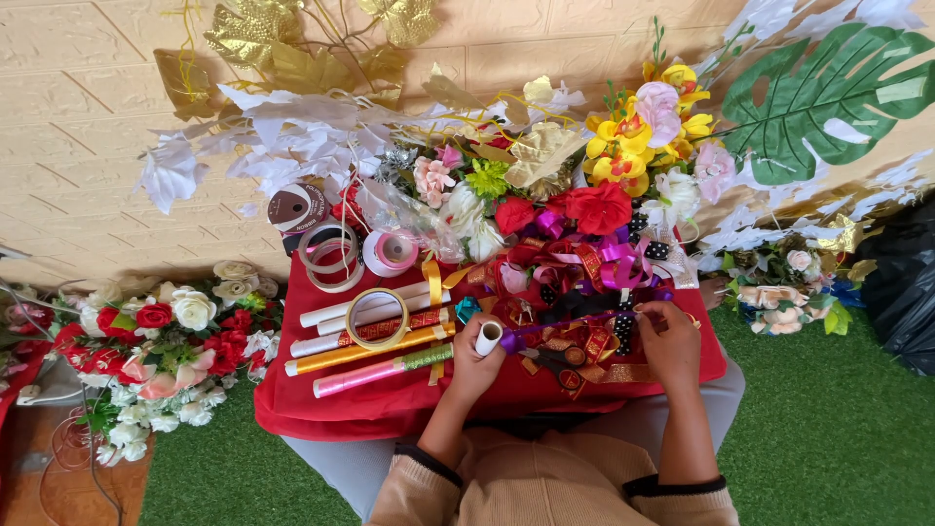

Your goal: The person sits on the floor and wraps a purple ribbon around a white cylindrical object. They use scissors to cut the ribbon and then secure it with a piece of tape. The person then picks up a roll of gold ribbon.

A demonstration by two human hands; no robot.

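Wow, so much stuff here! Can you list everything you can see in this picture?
purple ribbon roll: one, white core, held in left hand
rolled wrapping sheets: several, white, red, gold, pink, on red cloth
tape rolls: a few, clear and pink, back of cloth
ribbon bows: a heap, red, purple, gold, mid cloth
red cloth: one, over the lap
artificial flowers: many, red, white, yellow, pink, around the cloth
big green leaf: one, upper right
green turf: floor
left hand: grips roll
right hand: pinches ribbon end

Red cloth [390,404], purple ribbon [545,336], pink roll [375,372], gold roll [360,356], green grass [828,438].
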